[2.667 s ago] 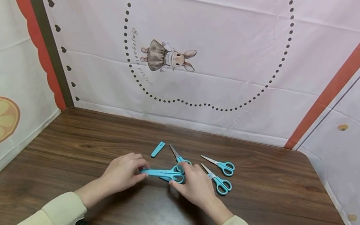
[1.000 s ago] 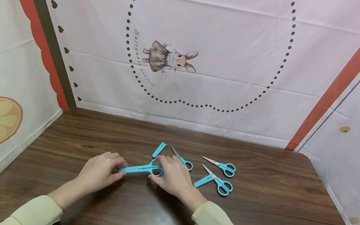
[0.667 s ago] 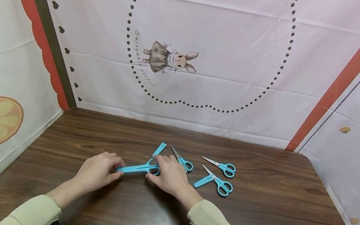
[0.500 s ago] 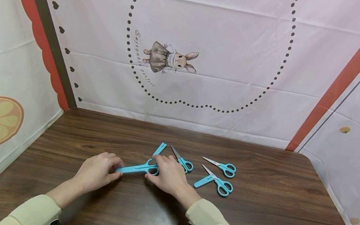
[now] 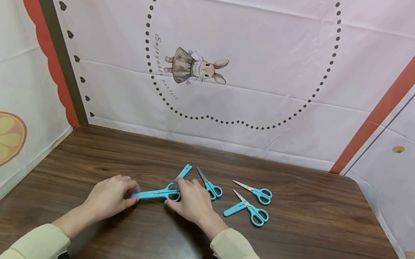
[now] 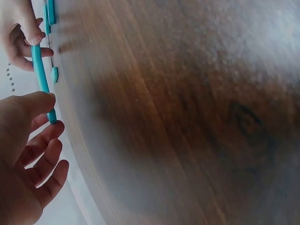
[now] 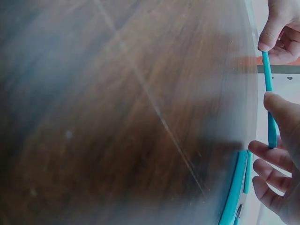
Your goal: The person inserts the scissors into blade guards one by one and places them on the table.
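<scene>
A pair of light-blue scissors (image 5: 156, 193), its blades covered by a blue sheath, is held between both hands. My left hand (image 5: 109, 198) pinches the sheathed tip between thumb and fingers. At the other end, my right hand (image 5: 192, 201) grips the handle loops and partly hides them. Both wrist views show the scissors edge-on as a thin blue bar, raised off the table. Just behind the right hand lie a loose blue sheath (image 5: 185, 171), its lower end covered, and unsheathed scissors (image 5: 213, 190).
To the right on the brown wooden table (image 5: 293, 256) are two more bare-bladed scissors, the farther pair (image 5: 262, 195) and the nearer pair (image 5: 257, 215). The nearer pair's blades meet or overlap another blue sheath (image 5: 234, 208). A printed cloth (image 5: 268, 66) hangs behind the table.
Both hands have carried the sheathed scissors leftward, uncovering the sheath by the nearer right-hand scissors. Over the last half second they shift only slightly left. The other scissors stay put.
</scene>
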The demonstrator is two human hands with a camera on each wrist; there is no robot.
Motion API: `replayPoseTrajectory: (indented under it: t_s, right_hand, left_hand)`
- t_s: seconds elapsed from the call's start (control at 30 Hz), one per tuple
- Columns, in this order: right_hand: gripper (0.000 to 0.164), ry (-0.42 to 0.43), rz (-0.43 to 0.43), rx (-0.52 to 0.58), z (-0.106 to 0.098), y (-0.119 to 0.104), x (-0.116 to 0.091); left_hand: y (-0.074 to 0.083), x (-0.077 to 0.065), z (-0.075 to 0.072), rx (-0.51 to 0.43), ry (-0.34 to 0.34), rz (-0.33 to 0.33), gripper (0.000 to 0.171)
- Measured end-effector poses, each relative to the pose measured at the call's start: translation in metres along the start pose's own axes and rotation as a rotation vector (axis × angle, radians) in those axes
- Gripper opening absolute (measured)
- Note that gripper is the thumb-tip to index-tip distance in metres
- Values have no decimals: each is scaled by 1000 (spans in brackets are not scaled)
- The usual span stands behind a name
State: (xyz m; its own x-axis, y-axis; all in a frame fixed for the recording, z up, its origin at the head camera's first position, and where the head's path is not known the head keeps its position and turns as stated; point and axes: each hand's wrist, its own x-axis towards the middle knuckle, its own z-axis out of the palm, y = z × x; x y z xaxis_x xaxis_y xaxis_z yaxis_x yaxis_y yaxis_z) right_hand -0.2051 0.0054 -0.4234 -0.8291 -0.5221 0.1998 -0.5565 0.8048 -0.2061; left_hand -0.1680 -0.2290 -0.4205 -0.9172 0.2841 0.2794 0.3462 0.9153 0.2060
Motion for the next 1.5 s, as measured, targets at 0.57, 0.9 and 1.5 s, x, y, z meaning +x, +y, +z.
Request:
replayPoseTrajectory:
  t_s: [0.57, 0.9, 1.5]
  right_hand:
    - [54, -25, -14, -37, 5, 2, 4]
    - [56, -70, 34, 25, 6, 2, 6]
    - [56, -95, 44, -42, 11, -1, 8]
  left_hand:
    - [-2, 2, 5, 0, -87, -46, 11]
    - [-2, 4, 7, 2, -98, -65, 10]
    - [-2, 3, 9, 1, -114, -66, 10]
